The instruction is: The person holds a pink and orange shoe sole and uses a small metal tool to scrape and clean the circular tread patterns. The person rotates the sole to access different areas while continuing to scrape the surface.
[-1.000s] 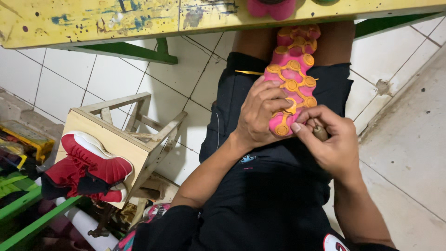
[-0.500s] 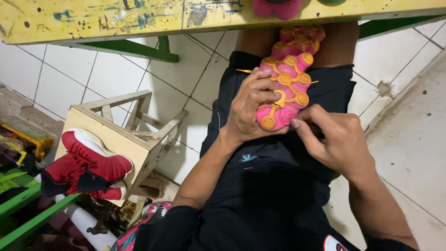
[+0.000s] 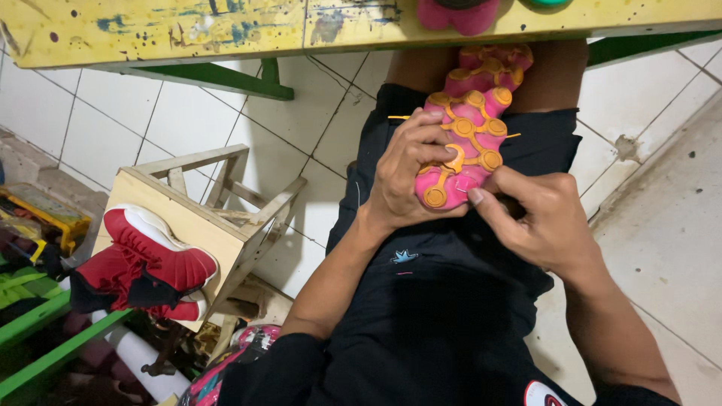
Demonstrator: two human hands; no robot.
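Gripping the pink shoe (image 3: pixel 470 128) sole-up on the lap, the left hand (image 3: pixel 406 177) wraps its heel; the right hand (image 3: pixel 538 218) pinches there, contents hidden; toe cut off by yellow table (image 3: pixel 226 30).

A white tiled floor (image 3: pixel 113 128) carries a small wooden stool (image 3: pixel 199 225) at about nine o'clock, and a red-and-white shoe (image 3: pixel 150 263) lies on the stool's tilted top — sole facing up. At twelve o'clock runs a paint-spattered yellow workbench (image 3: pixel 226 30) with a pink object (image 3: pixel 459 13) resting on its edge. The pink-and-orange shoe (image 3: pixel 466 143) — sole up — rests on the person's lap (image 3: pixel 421 301), covered in black cloth.
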